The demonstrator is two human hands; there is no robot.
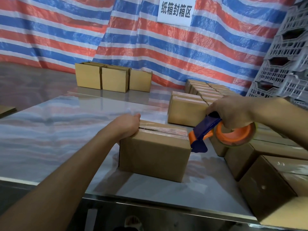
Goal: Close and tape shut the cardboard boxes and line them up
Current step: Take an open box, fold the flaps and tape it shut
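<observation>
— Holding what, the left hand (pixel 128 125)?
— The cardboard box (pixel 155 152), near the middle of the table (pixel 58 130). The fingers bend over its left end and the thumb lies by the clear tape strip (pixel 163 130).
— And the right hand (pixel 233 112)?
— Its fingers wrap round the handle of the blue-and-orange tape dispenser (pixel 205 129). The nose points down and left, at the box's upper right edge.
— How does the box lie?
— Flaps shut, long axis left to right, the strip running along the top seam.
— Around it?
— A glossy grey tabletop, with taped boxes (pixel 266 147) in rows on the right. Farther back, three open boxes (pixel 113 77) stand side by side before a red, white and blue striped tarp (pixel 66 30) bearing a white sign (pixel 175 10). Grey plastic crates (pixel 286 55) are stacked far right.
</observation>
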